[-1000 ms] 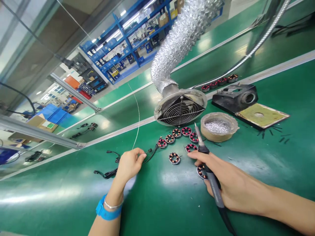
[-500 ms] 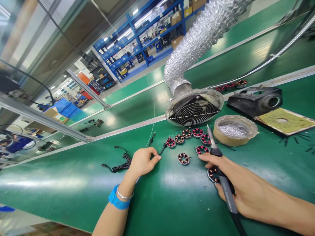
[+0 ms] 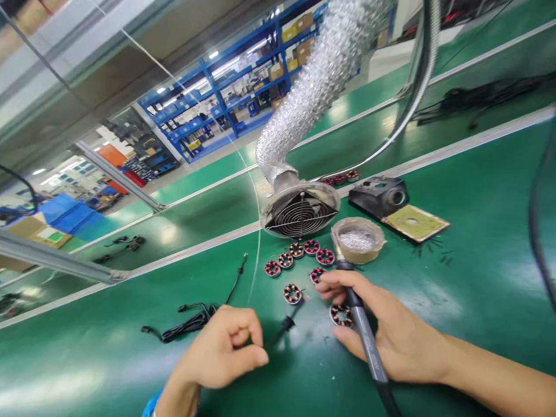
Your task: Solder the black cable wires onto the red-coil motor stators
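Observation:
My left hand (image 3: 230, 347) is closed in a pinch on a black cable (image 3: 286, 324), whose end with a strain relief points up and right, slightly blurred. My right hand (image 3: 382, 324) grips a soldering iron (image 3: 367, 339), its tip end near the wall of the solder-filled ring container. Between that hand's thumb and fingers is a round motor stator (image 3: 340, 315) with copper windings; I cannot tell whether it is gripped or lies on the bench. A single stator (image 3: 292, 293) lies between the cable end and a curved row of stators (image 3: 285, 260).
A fume extractor hood (image 3: 301, 211) on a foil duct stands behind the row. The tape-ring container (image 3: 360, 255) and an iron stand with yellow sponge (image 3: 417, 222) are at the right. Coiled black cables (image 3: 186, 325) lie left on the green bench (image 3: 108, 370).
The view has shifted. My left hand has drawn nearer the bench's front edge with the cable, its end now beside the single stator. The soldering iron's tip has come to the solder container.

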Tool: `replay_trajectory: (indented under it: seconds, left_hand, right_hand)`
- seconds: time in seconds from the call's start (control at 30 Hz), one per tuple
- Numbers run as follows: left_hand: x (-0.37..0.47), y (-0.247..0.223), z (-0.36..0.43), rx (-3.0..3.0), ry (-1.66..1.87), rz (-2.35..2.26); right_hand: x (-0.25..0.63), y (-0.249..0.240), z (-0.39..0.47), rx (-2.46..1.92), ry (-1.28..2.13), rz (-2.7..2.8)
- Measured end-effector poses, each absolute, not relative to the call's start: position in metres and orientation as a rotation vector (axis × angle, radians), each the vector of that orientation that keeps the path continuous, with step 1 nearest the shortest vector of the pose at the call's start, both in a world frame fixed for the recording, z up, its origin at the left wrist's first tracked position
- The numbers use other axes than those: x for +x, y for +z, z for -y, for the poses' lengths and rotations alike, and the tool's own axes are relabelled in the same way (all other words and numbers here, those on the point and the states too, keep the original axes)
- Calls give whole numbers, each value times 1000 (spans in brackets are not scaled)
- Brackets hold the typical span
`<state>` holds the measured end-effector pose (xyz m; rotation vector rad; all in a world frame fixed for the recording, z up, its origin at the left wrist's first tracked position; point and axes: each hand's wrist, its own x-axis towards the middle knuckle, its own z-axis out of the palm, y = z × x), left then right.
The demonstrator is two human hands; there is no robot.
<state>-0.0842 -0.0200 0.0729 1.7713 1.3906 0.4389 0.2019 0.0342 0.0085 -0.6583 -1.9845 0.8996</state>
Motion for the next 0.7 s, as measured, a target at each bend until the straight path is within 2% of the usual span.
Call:
replay_trajectory:
  seconds: [0.13, 0.23, 0.37, 0.43, 0.5, 0.6, 0.7]
  left_hand:
    - [-46, 54, 18, 1793, 264, -1444]
    - [-42, 51, 15, 1777, 204, -1445]
    - [-31, 59, 10, 1809, 492, -1417]
    - [-18, 60, 9, 1824, 579, -1311]
    - [-6, 57, 7, 1670, 513, -1114]
    - [4, 45, 7, 1333, 384, -970]
    - [7, 34, 7, 1419, 479, -1036]
  right_hand:
    - [195, 13, -30, -676, 1170, 1794]
    - [192, 13, -28, -658, 1103, 1799]
    - [189, 16, -24, -561, 916, 1878]
    - [188, 17, -22, -502, 797, 1892]
    - [189, 18, -21, -448, 724, 1884]
    - [193, 18, -22, -457, 729, 1893]
    - [197, 16, -24, -542, 844, 1880]
